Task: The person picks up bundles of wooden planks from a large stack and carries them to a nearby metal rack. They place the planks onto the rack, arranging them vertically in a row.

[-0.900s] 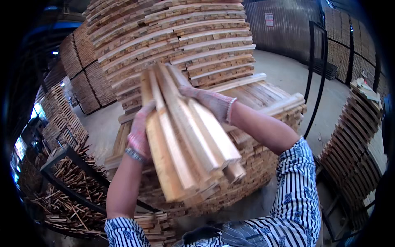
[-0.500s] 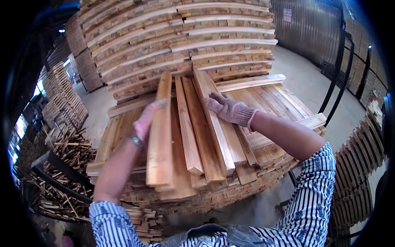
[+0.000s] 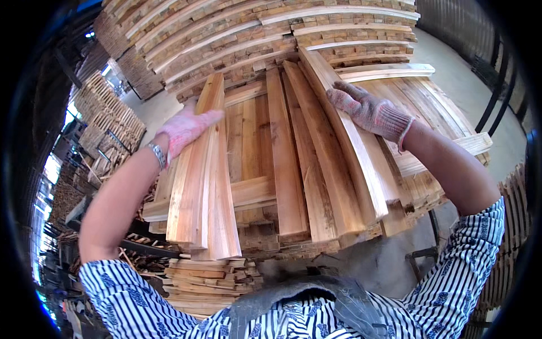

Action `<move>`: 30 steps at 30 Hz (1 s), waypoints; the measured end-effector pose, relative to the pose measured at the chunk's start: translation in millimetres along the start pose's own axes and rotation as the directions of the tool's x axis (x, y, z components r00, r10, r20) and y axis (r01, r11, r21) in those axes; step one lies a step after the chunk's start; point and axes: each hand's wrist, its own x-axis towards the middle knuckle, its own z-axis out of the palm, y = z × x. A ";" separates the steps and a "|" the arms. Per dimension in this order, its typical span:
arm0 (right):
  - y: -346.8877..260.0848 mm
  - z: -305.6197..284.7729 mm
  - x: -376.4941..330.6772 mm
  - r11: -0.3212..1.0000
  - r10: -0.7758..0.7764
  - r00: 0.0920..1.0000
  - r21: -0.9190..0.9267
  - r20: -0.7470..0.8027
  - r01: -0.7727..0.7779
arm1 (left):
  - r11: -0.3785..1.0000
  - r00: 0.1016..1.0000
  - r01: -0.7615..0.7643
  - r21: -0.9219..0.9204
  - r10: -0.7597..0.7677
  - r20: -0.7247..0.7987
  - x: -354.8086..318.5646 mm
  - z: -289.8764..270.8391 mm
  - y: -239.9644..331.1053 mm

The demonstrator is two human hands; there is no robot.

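My left hand [image 3: 189,127], in a pale knitted glove with pink patches, grips a few wooden boards [image 3: 206,181] at the left, its thumb across their top and its other fingers partly hidden. In a matching glove, my right hand [image 3: 370,110] presses its bent fingers over the edge of a tilted wooden board [image 3: 355,152] at the right. Between my hands several loose boards [image 3: 288,169] lie lengthwise, leaning on one another. Beneath them is a flat layer of boards [image 3: 240,141] with a crosswise strip [image 3: 251,191] near its front.
A tall stack of timber [image 3: 243,42] with spacer strips rises behind. Pale strips [image 3: 389,70] lie across the layer at right. More lumber piles [image 3: 107,113] stand at left, with short pieces [image 3: 212,279] low in front. Dark metal bars [image 3: 497,90] stand at right.
My left hand has moved left with its boards, opening a gap that bares the layer below. My right hand stays on its board. The whole view has shifted.
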 end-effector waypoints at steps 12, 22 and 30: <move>-186.5 50.7 -19.5 0.901 -0.177 0.984 -0.398 0.021 0.170 | 0.976 0.983 0.006 -0.218 0.034 0.181 -7.9 -65.8 -61.3; -225.8 180.1 48.2 0.949 0.078 0.916 -0.312 0.394 0.054 | 0.824 0.976 0.203 -0.528 -0.124 0.182 43.2 -29.7 -185.8; -267.8 222.2 81.2 0.838 -0.169 0.912 -0.433 0.373 0.332 | 0.407 0.984 0.175 -0.896 -0.040 0.174 40.1 -29.8 -194.3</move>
